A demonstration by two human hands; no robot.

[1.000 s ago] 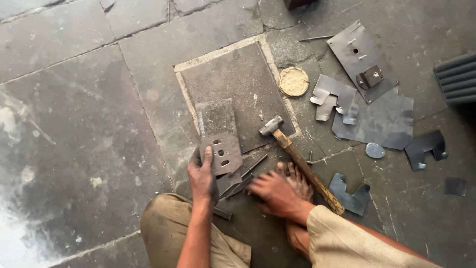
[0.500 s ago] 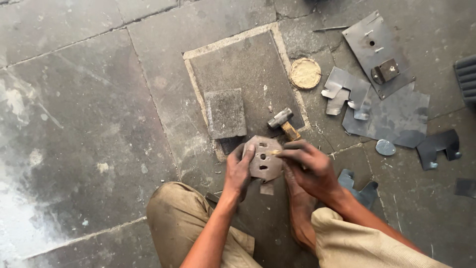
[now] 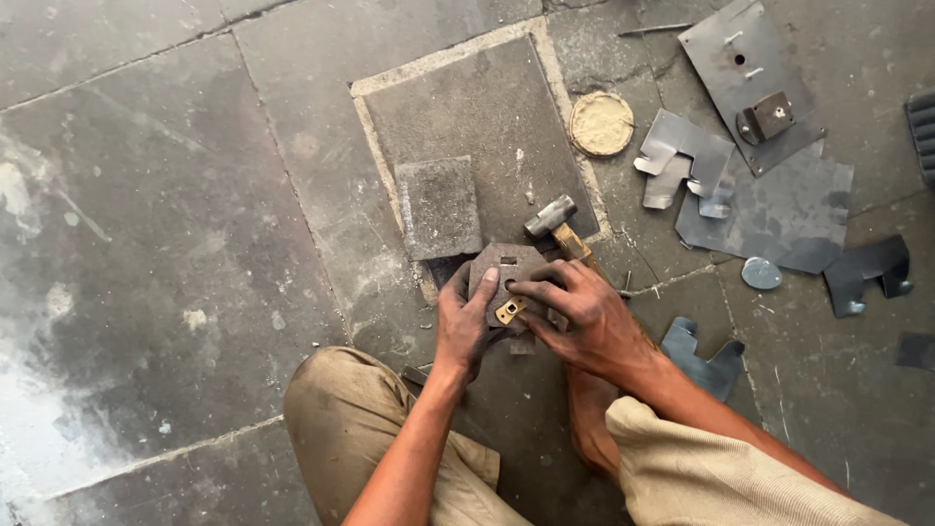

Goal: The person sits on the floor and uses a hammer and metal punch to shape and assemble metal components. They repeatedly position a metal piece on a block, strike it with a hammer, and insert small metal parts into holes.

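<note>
A dark, flat, slotted metal plate lies on the stone floor between both hands. Left hand fingers clasp its left edge; right hand fingers pinch a small brass piece on its near side.

Dull grey metal plate with a small brass-yellow piece on it, above it a hammer with steel-grey head and tan wooden handle, farther above a pale sandy-yellow disc, dark grey stone floor mottled with whitish patches, khaki trousers below.
</note>
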